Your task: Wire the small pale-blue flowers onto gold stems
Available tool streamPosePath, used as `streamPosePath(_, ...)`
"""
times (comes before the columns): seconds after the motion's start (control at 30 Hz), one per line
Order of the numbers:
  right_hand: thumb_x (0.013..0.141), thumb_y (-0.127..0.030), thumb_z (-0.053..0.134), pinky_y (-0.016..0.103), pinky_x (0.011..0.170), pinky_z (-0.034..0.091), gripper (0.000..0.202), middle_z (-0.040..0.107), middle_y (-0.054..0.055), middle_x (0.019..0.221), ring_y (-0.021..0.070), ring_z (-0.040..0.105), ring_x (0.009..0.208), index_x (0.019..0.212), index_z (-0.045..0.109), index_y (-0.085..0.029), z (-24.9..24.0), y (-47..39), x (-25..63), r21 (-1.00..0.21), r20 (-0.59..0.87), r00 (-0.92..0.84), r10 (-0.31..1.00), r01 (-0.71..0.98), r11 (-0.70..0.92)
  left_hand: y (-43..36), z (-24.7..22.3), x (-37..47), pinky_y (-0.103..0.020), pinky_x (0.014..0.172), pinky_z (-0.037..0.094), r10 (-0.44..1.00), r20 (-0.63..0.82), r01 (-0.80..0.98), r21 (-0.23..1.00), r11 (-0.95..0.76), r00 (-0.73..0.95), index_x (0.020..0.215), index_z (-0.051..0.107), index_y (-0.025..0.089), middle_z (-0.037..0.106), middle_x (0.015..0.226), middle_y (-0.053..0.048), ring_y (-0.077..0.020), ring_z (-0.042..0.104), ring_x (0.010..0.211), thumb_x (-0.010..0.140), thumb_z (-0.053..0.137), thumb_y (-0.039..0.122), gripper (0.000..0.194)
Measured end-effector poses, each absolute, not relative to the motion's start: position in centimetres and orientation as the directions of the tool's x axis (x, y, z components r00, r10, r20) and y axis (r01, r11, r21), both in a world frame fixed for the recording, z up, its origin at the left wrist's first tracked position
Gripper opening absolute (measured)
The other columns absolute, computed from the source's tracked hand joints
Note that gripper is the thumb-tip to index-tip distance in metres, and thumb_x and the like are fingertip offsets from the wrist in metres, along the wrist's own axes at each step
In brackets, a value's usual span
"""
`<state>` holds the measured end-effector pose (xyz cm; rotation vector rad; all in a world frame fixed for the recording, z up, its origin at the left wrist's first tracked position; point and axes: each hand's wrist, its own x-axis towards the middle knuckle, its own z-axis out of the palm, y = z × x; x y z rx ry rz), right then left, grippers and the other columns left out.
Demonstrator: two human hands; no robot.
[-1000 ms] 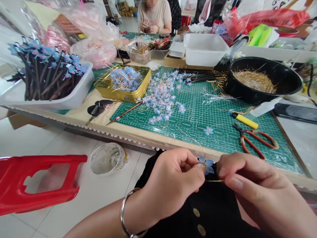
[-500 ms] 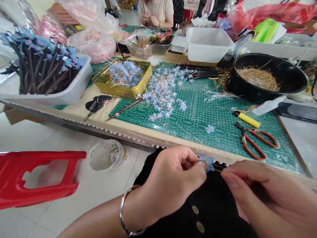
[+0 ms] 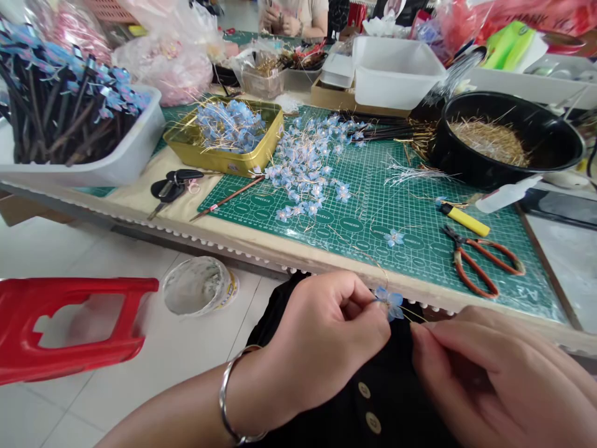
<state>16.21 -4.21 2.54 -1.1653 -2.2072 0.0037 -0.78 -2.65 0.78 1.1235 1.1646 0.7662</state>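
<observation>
My left hand (image 3: pixel 333 333) pinches a small blue flower (image 3: pixel 390 303) between thumb and forefinger, just off the table's front edge. Thin gold wire (image 3: pixel 414 315) runs from the flower toward my right hand (image 3: pixel 494 367), whose thumb and forefinger are closed on its end. Another strand of wire curls up from the flower to the mat. On the green cutting mat (image 3: pixel 354 224) lies a single blue flower (image 3: pixel 394 238), and farther back a heap of blue flowers (image 3: pixel 303 162) with gold wires. Orange-handled pliers (image 3: pixel 482 258) rest at the right.
A gold tin (image 3: pixel 224 163) of blue flowers stands left of the heap. A yellow lighter (image 3: pixel 466 221), black bowl (image 3: pixel 508 137) and scissors (image 3: pixel 172 186) lie around. A red stool (image 3: pixel 79 286) and bucket (image 3: pixel 198 289) are on the floor. Across the table sits a person (image 3: pixel 293 18).
The view has shifted slightly. My right fingers have shifted on the wire, and two strands now show spread between my hands. My left hand keeps its pinch on the flower.
</observation>
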Motion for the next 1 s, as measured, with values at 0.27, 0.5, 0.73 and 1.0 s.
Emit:
streamPosePath(0.27,0.088,-0.011,0.063,0.028,0.055,0.044,0.013,0.063,0.0,0.06,0.0112,0.054,0.051,0.077,0.066,-0.018,2.0,-4.5,16.4,-0.267,0.568,-0.448,0.69,0.693,0.67,-2.7,0.3,-0.7,-0.016,0.044,0.036,0.97,-0.166,0.152,0.978,0.14,0.175,0.063,0.061,0.016,0.057,0.053,0.003,-0.0075,0.048,0.049,0.075,0.061,0.02,0.012)
streamPosePath(0.5,0.091,-0.018,0.065,0.038,0.069,0.043,0.007,0.056,0.006,0.086,0.0187,0.054,0.075,0.096,0.067,-0.021,1.4,-4.3,17.5,-0.152,0.586,-0.449,0.675,0.757,0.635,-3.1,0.2,-0.7,-0.015,0.045,0.041,0.981,-0.052,0.165,0.986,0.021,0.189,0.07,0.068,0.014,0.064,0.056,0.0,-0.0084,0.055,0.049,0.081,0.061,0.02,0.014)
streamPosePath(0.73,0.09,-0.014,0.065,0.036,0.063,0.042,0.008,0.056,0.005,0.078,0.0181,0.053,0.071,0.085,0.064,-0.02,1.1,-4.3,17.1,-0.152,0.589,-0.449,0.672,0.755,0.638,-3.1,0.5,-0.7,-0.015,0.045,0.039,0.976,-0.071,0.177,0.984,0.035,0.205,0.069,0.068,0.014,0.062,0.055,0.001,-0.008,0.053,0.049,0.082,0.062,0.021,0.015)
streamPosePath(1.0,0.09,-0.014,0.066,0.035,0.065,0.04,0.011,0.055,0.004,0.075,0.0179,0.051,0.072,0.081,0.065,-0.02,1.3,-4.0,17.9,-0.074,0.578,-0.52,0.629,0.734,0.675,-3.3,0.4,-0.9,-0.015,0.048,0.04,0.964,-0.133,0.191,0.977,0.09,0.229,0.071,0.067,0.015,0.063,0.057,0.002,-0.0077,0.054,0.052,0.083,0.062,0.024,0.016)
